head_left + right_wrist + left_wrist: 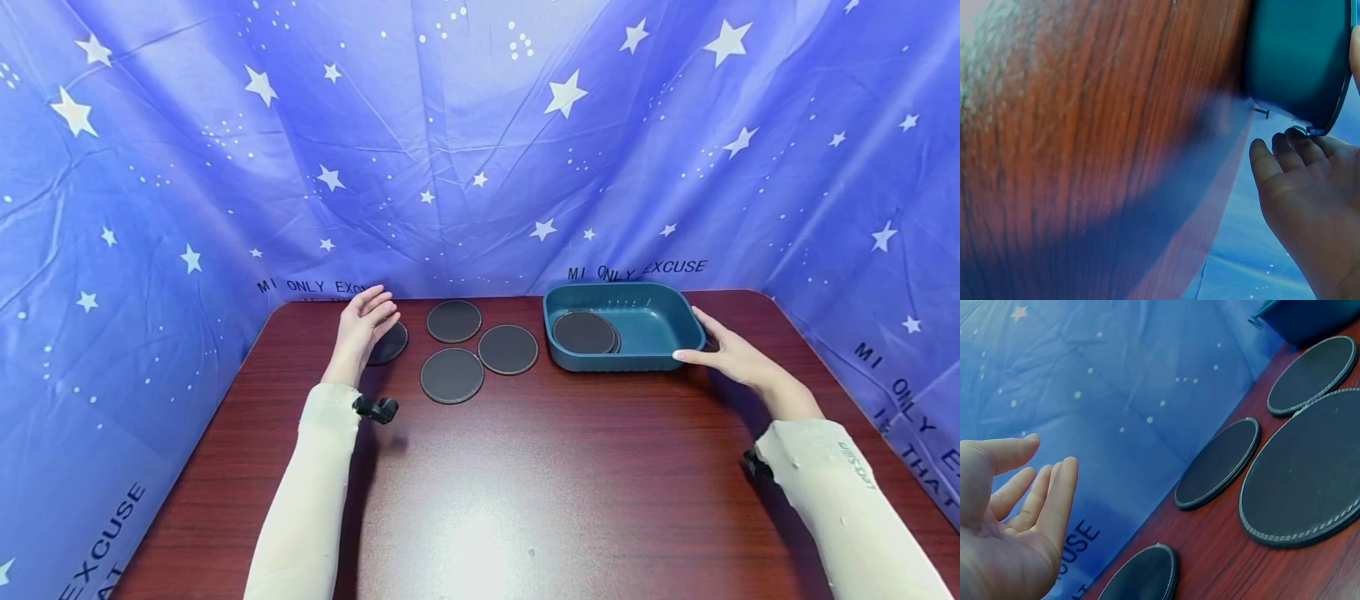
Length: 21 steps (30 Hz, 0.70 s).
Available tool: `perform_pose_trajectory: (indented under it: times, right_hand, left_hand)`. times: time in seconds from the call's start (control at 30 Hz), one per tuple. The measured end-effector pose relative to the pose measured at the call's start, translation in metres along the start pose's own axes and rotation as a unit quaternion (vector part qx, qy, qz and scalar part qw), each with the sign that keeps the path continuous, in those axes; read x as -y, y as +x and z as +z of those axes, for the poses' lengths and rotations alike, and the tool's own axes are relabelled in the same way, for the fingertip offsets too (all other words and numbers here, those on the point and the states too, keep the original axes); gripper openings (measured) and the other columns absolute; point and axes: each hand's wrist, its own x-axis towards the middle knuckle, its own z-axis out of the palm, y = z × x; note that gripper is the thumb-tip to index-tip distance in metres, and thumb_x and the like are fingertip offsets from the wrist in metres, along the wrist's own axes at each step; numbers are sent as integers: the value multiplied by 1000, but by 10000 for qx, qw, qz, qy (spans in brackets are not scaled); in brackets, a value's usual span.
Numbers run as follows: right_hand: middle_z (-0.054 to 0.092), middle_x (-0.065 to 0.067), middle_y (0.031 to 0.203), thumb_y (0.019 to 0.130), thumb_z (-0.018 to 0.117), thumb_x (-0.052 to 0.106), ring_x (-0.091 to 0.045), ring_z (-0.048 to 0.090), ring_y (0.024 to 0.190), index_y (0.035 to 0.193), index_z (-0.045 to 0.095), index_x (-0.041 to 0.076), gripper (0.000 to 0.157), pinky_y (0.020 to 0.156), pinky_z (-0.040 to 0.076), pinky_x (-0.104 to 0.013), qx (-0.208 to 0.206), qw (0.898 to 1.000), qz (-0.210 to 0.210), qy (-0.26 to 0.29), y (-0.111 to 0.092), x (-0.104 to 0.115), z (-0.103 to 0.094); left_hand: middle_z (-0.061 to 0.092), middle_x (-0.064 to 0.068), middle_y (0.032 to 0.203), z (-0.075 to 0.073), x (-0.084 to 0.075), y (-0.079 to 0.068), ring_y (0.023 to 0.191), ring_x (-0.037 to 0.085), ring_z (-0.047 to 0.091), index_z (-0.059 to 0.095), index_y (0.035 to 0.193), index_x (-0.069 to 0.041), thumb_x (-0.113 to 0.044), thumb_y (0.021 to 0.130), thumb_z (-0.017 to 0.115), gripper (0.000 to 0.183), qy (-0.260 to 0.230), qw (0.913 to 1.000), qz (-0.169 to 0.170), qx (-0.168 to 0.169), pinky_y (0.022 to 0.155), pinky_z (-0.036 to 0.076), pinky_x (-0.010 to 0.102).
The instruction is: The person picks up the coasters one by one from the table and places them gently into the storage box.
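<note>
In the head view my left hand hovers beside a round black coaster at the far left, partly covering it. The left wrist view shows its fingers loosely bent, with nothing between them, above the edge of that coaster. At the right, my right hand holds the right end of a teal rectangular basin. Its thumb lies on the front rim and its fingers are at the end wall. Inside the basin, at its left end, black coasters lie stacked; how many is hidden.
Three more black coasters with pale stitched edges lie flat between the left hand and the basin: a back one, a front one and a right one. The dark red wooden table meets a blue star-printed curtain behind.
</note>
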Motion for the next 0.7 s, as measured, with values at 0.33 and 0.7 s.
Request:
perform_pose_trajectory:
  times: [0.33,0.7]
  right_hand:
    - [5,-31,164,97,65,26,-56,23,143,159,-10,10,99,113,25,-73,4,10000,7,30,1,-1,0]
    - [6,-31,163,97,64,25,-55,23,143,159,-10,10,98,113,25,-72,4,10000,-25,82,0,1,1]
  left_hand:
    - [64,-8,103,-23,-5,-4,90,6,63,40,145,0,5,98,54,49,-137,9991,50,-403,88,59,20]
    - [64,-11,102,-47,-1,-7,91,0,63,35,149,0,5,98,53,54,-47,9973,-23,-733,92,56,17]
